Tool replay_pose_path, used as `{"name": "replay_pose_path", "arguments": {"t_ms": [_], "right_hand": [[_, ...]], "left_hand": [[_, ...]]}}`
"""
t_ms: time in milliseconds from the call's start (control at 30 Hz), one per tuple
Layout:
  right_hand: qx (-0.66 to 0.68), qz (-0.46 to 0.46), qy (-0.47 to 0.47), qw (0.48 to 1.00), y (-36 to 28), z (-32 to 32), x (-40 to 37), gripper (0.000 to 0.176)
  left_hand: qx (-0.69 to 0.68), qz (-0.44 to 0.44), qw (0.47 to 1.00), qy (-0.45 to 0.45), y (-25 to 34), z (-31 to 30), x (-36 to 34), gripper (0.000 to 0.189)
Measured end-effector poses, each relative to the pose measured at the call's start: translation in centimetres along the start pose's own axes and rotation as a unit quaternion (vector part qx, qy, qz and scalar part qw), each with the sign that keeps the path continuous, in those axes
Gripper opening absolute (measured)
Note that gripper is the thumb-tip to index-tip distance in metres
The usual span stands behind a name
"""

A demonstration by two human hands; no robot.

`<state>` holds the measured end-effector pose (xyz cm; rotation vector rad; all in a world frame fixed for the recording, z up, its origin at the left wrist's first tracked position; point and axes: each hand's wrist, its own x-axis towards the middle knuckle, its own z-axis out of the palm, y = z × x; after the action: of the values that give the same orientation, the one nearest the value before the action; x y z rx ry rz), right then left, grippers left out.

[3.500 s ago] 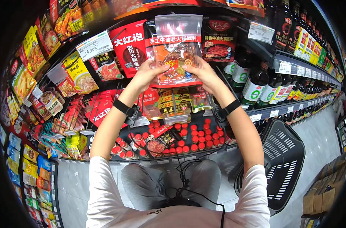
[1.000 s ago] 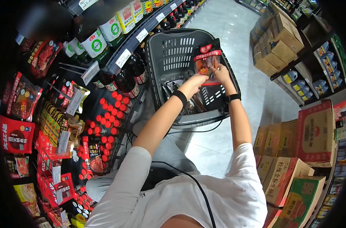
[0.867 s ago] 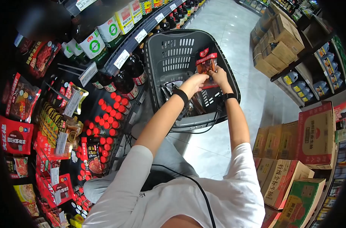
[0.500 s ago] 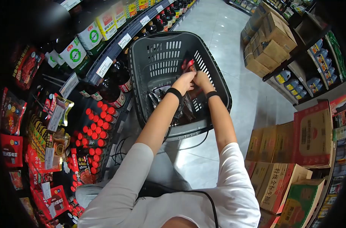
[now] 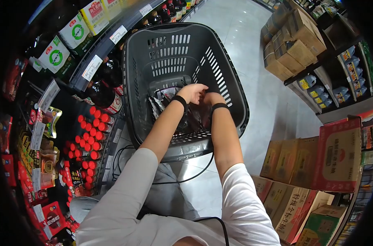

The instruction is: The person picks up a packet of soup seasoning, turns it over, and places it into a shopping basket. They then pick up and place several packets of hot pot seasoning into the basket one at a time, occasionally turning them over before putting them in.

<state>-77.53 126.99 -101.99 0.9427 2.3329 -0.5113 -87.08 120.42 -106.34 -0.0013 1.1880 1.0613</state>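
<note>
Both my hands reach down into a dark grey plastic shopping basket [image 5: 229, 88] on the floor. My left hand [image 5: 193, 92] hovers low over the packets inside, fingers bent and touching my right hand [image 5: 209, 98], which is largely hidden behind it. A dark reddish clear pouch [image 5: 198, 118] lies on the basket bottom under my wrists. I cannot tell whether either hand still grips it. Silver and dark packets [image 5: 158, 102] lie beside it on the left. Black bands are strapped around both wrists.
Store shelves on the left hold dark sauce bottles [image 5: 102, 92], red-capped jars [image 5: 90, 133] and hanging red packets [image 5: 51, 211]. Stacked cardboard boxes [image 5: 313, 160] stand at the right, more boxes [image 5: 291, 47] across the tiled aisle [image 5: 260, 94]. A black cable [image 5: 186, 178] hangs near my knees.
I took the pouch from the shelf, turned right and lowered it into the basket. In the last half second my hands sank deeper and the pouch's red top dropped out of sight.
</note>
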Motion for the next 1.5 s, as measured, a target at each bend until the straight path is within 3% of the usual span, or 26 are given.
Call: {"name": "replay_pose_path", "arguments": {"t_ms": [133, 267, 367, 467, 500, 600, 733, 767, 867, 900, 933, 1000, 1067, 1133, 1200, 1333, 1433, 1500], "right_hand": [[-0.011, -0.004, -0.019, 1.0, 1.2, 2.8, 2.8, 0.034], [-0.012, -0.014, -0.022, 1.0, 2.0, 3.0, 2.8, 0.035], [0.051, 0.005, 0.027, 0.998, 0.2, 0.6, -1.9, 0.035], [0.043, 0.021, 0.038, 0.998, 0.8, 1.8, -0.9, 0.035], [-0.059, 0.048, 0.022, 0.997, 2.6, 4.7, 3.9, 0.036], [-0.121, 0.128, -0.28, 0.944, 6.6, 9.4, 11.8, 0.044], [-0.054, 0.088, -0.189, 0.977, 5.3, 10.2, 7.4, 0.051], [-0.041, 0.076, -0.163, 0.983, 4.8, 9.6, 5.8, 0.053], [0.008, 0.056, -0.173, 0.983, 3.2, 6.8, 1.9, 0.063], [0.016, 0.058, -0.183, 0.981, 3.0, 6.3, 1.6, 0.062], [0.023, 0.061, -0.194, 0.979, 2.8, 6.2, 1.4, 0.06], [0.039, 0.04, -0.111, 0.992, 2.2, 5.5, 1.9, 0.054], [0.059, 0.018, -0.038, 0.997, 1.3, 4.2, 2.9, 0.045], [0.084, -0.005, 0.023, 0.996, 0.3, 3.4, 3.9, 0.033], [0.109, -0.099, 0.202, 0.968, -0.6, 1.7, 2.4, 0.026], [0.173, -0.146, 0.279, 0.933, -1.9, -0.7, -0.2, 0.022], [0.189, -0.167, 0.303, 0.919, -2.1, -1.5, 0.0, 0.021], [0.183, -0.169, 0.35, 0.903, -2.2, -3.0, -1.2, 0.021]], "left_hand": [[0.076, 0.012, 0.997, -0.014, -2.3, 1.2, -0.7, 0.04], [0.057, 0.039, 0.996, 0.058, -3.1, 1.2, -0.6, 0.034], [-0.029, 0.104, 0.994, -0.018, -2.9, 0.3, -1.7, 0.037], [-0.002, 0.045, 0.999, -0.013, -2.9, -0.7, -0.3, 0.039], [0.008, 0.019, 0.998, -0.06, -2.9, -0.1, -1.7, 0.049], [0.115, -0.036, 0.987, 0.102, -5.4, 0.0, 2.2, 0.037], [0.118, -0.073, 0.987, 0.085, -7.3, 1.0, 0.5, 0.055], [0.107, -0.028, 0.994, -0.004, -8.5, -0.4, 0.6, 0.07], [0.061, -0.021, 0.996, 0.057, -8.1, 1.0, -3.4, 0.072], [0.047, -0.046, 0.992, 0.112, -8.0, 1.4, -3.1, 0.074], [0.037, -0.04, 0.993, 0.107, -8.0, 1.2, -3.0, 0.076], [0.015, -0.025, 0.995, 0.099, -7.9, 0.7, -3.2, 0.081], [-0.002, 0.009, 0.999, 0.042, -7.5, -0.4, -4.2, 0.077], [0.026, -0.002, 0.997, 0.076, -6.0, -0.9, -4.2, 0.066], [0.031, -0.01, 0.988, 0.154, -4.0, -1.4, -4.5, 0.06], [-0.057, 0.03, 0.98, 0.189, 0.4, -1.9, -9.0, 0.054], [-0.044, 0.11, 0.985, 0.125, 3.2, -1.9, -15.4, 0.053], [-0.066, 0.152, 0.981, 0.104, 4.2, -1.5, -20.1, 0.037]]}}
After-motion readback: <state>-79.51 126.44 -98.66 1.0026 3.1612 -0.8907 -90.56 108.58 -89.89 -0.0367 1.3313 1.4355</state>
